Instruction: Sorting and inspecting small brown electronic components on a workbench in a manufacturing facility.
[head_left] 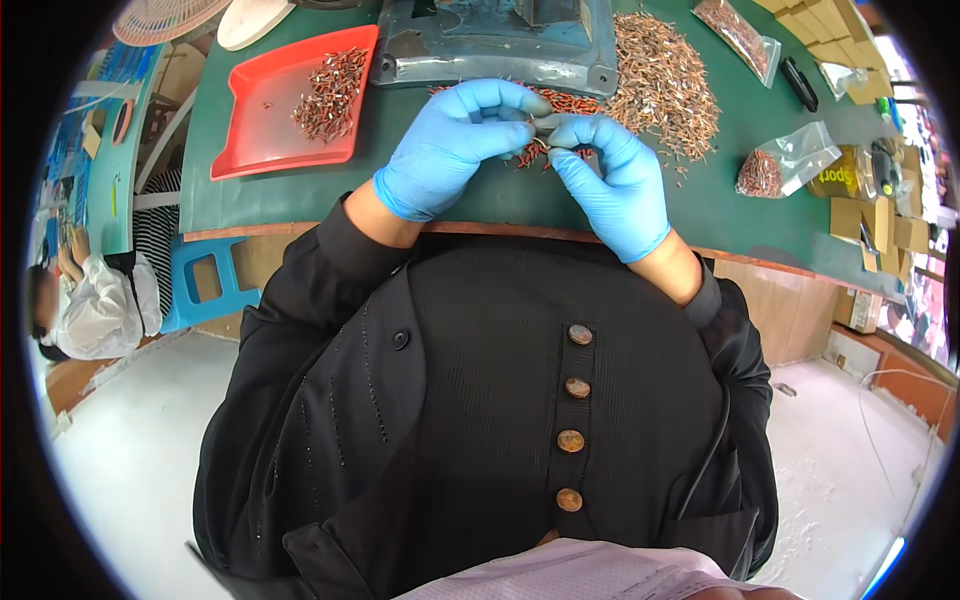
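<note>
Hands, both in blue gloves, meet at the near edge of the green tabletop (pixel 480 195). I see my left hand (pixel 450 145) and right hand (pixel 610 180) pinched together on one small grey part (pixel 545 123), fingertips of each closed on it from either side, the part held just above the tabletop.

Small copper-coloured pieces: a loose scatter (pixel 545 152) lies directly under the hands; a far larger heap (pixel 660 85) spreads beyond the right hand. I cannot tell their exact kind at this size.

Grey metal machine base (pixel 500 45), just behind the hands, touching the heap's edge.

Red tray (pixel 255 130), left of the machine base, holding a small pile of the same pieces (pixel 330 95) in its far right part.

Clear plastic bags with more pieces: one (pixel 785 160) to the right of the heap, one (pixel 740 35) at the far side.

Cardboard boxes (pixel 880 220), stacked along the tabletop's right edge.

Blue plastic stool (pixel 205 285), on the floor left of me.

Another person in white (pixel 90 300), seated well apart at the far left.
</note>
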